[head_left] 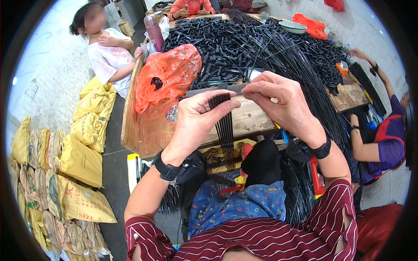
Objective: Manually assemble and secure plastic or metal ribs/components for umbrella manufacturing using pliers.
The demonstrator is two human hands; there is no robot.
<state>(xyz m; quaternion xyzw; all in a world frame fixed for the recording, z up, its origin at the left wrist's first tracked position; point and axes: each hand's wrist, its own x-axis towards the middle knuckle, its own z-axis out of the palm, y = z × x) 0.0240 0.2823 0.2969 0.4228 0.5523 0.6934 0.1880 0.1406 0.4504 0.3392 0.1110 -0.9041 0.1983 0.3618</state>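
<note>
In front of me my left hand (193, 111) is closed around a bundle of thin black rods (225, 132). The upper ends stick out between thumb and fingers, and the rods hang down past the table's near edge. Just to the right, my right hand (283, 100) has thumb and fingertips pinched together close to the left fingertips. Whatever lies in that pinch is too small to make out. Beyond both hands rises a heap of short black plastic parts (217, 54), with long black rods (283, 52) strewn over its right side.
A red plastic bag (172, 71) and a small dish of metal bits (171, 113) lie on the wooden table (150, 132) at left. A thermos (153, 32) stands behind. Yellow sacks (82, 167) line the left floor. Other people are around the table: a child (109, 54), a purple-sleeved person (385, 150).
</note>
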